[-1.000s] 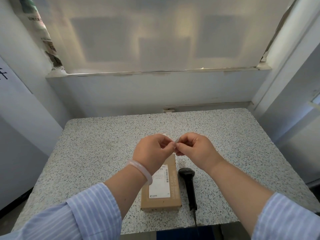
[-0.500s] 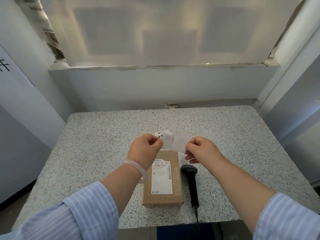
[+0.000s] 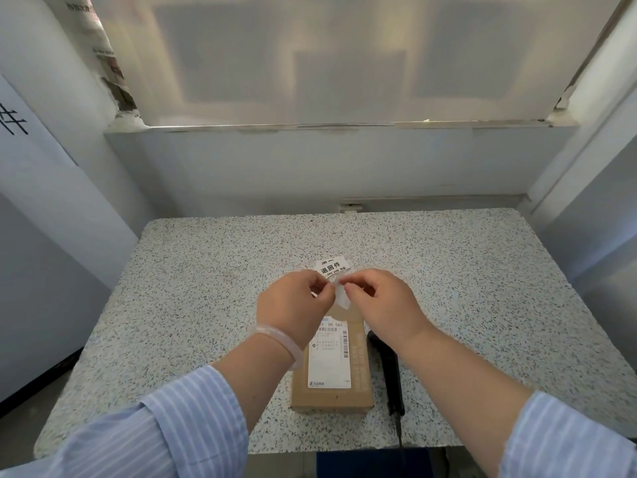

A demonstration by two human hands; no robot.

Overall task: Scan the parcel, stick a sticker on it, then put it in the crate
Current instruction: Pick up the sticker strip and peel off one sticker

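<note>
A small brown cardboard parcel [image 3: 360, 381] with a white shipping label lies near the front edge of the speckled table [image 3: 206, 288]. Above its far end, my left hand [image 3: 293, 308] and my right hand [image 3: 382, 305] meet, each pinching a strip of white stickers [image 3: 333, 268] printed with black characters. A loose white piece [image 3: 343, 298] hangs between the fingertips. A black handheld scanner [image 3: 391, 377] lies on the table just right of the parcel, its head under my right wrist.
White walls close in the table on the left, back and right, with a frosted window above. A blue object [image 3: 362, 464] shows below the table's front edge. No crate is in view.
The hands, pulled apart with the strip stretched between them half a second ago, have come back together above the parcel. The parcel and scanner have not moved.
</note>
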